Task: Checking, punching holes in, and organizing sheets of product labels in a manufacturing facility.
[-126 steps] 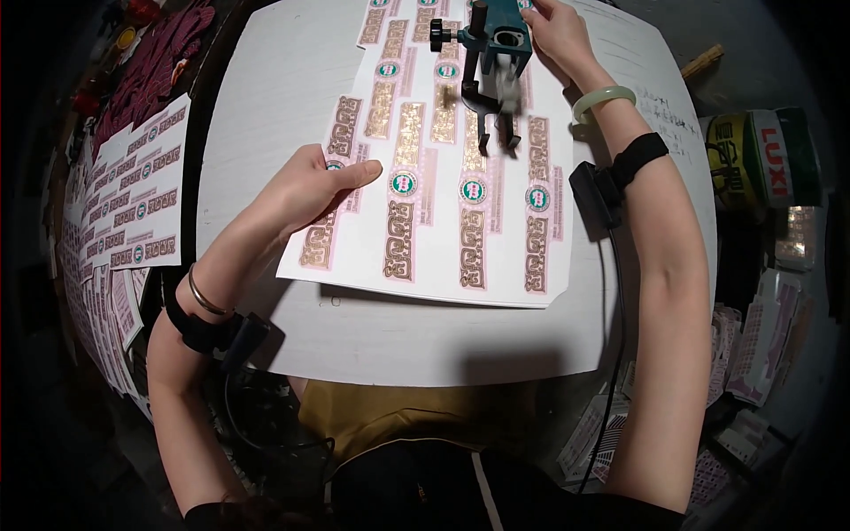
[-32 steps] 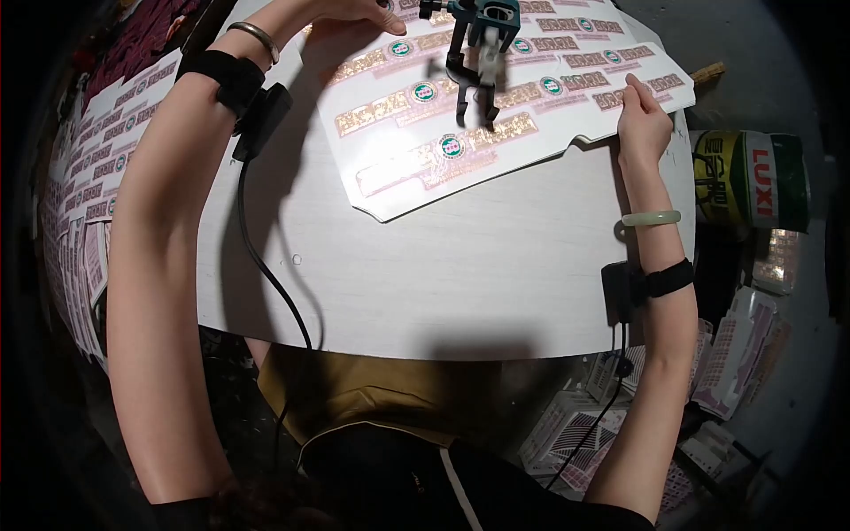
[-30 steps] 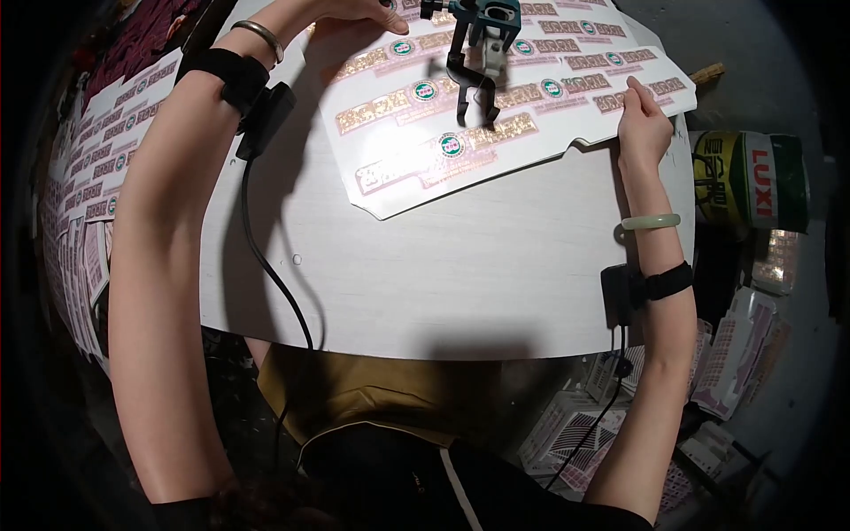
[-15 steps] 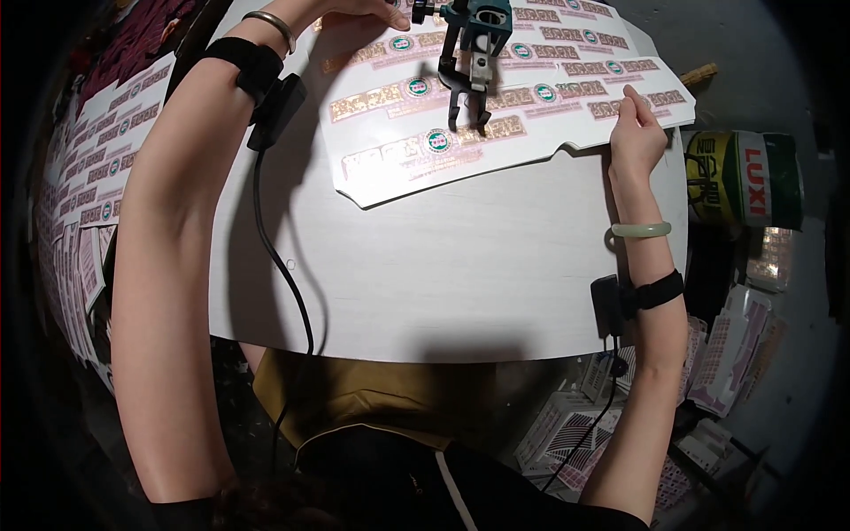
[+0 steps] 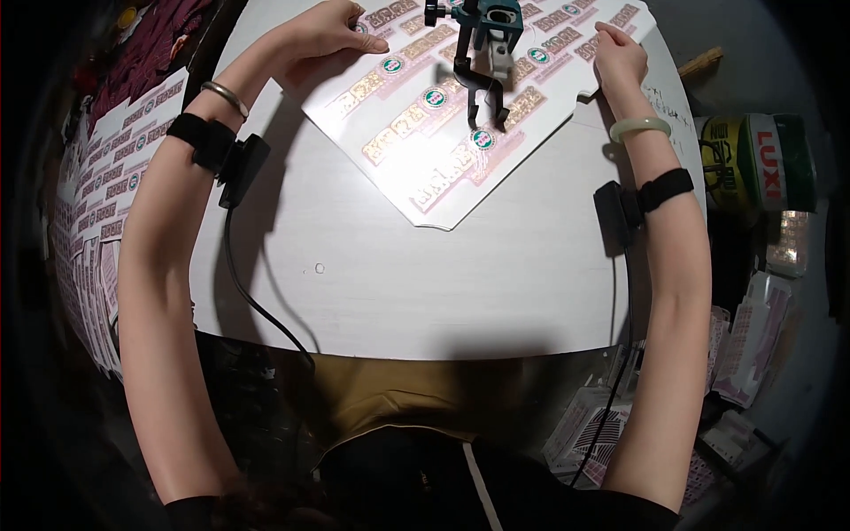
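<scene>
A stack of large white printed sheets, or one thick sheet, lies slanted on the white table with a cut corner pointing toward me. Rows of shiny gold blocks, pink print and round green emblems cover it. My left hand grips its far left edge, thumb on top and the other fingers partly hidden. At the right edge, my right hand is closed on the border with its fingers curled. A teal and black forked bracket stands over the middle, between my hands.
More printed sheets are piled at the left. To the right stand a green and yellow container and cut printed pieces. Cables hang from the devices strapped to my forearms. Dark red cloth lies at far left.
The printed sheets have turned, so their near left corner has swung right and toward me. My right hand has moved farther away along with the edge; my left hand has shifted slightly nearer.
</scene>
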{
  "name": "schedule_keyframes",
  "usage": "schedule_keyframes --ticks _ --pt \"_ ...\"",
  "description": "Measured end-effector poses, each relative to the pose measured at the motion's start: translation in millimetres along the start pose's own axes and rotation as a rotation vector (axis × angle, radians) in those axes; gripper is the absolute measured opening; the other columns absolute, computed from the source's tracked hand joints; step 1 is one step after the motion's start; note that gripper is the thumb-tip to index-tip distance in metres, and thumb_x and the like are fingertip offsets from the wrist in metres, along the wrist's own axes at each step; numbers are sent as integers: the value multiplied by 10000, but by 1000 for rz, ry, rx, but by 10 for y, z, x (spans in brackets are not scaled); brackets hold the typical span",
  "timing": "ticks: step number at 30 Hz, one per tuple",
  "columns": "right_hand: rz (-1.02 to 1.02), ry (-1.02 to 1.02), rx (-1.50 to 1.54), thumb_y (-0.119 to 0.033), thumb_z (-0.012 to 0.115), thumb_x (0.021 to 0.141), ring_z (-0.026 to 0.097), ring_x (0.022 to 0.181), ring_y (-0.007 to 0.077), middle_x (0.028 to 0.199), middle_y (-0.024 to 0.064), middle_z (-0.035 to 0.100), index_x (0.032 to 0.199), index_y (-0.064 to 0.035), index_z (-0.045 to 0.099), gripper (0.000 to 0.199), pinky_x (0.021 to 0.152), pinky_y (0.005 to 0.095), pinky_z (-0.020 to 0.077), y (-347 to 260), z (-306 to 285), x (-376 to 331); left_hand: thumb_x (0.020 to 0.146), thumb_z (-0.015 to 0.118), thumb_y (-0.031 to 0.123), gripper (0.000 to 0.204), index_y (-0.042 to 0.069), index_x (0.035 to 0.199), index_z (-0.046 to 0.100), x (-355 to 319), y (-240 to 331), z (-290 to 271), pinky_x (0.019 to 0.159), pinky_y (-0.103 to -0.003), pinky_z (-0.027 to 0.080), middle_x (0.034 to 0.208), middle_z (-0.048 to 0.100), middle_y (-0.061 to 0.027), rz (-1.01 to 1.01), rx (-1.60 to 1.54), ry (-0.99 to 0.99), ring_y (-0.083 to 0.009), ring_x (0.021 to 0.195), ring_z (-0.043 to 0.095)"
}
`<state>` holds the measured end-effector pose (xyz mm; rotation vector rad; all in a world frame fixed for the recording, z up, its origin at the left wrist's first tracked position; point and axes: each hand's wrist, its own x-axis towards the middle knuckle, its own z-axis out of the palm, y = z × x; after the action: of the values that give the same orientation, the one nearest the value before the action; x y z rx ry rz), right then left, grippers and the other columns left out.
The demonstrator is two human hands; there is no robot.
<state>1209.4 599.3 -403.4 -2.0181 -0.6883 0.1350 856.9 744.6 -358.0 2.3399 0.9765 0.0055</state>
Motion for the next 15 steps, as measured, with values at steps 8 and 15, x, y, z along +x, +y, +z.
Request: schedule_keyframes --ticks 8,15 --pt "-57 5 -7 -172 587 817 674 908 266 928 89 727 904 -180 772 204 907 333 490 -203 358 140 807 759 282 444 -85 1015 621 -344 118 92 578 -259 557 773 676 -193 -178 -280 88 -193 657 688" --pt "97 -119 -26 -112 526 943 630 1056 233 1131 151 668 1139 -8 647 252 930 345 481 -534 161 -19 823 742 314 423 -64 980 638 -288 46 117 547 -267 552 766 676 -183 -187 -283 164 -190 637 682"
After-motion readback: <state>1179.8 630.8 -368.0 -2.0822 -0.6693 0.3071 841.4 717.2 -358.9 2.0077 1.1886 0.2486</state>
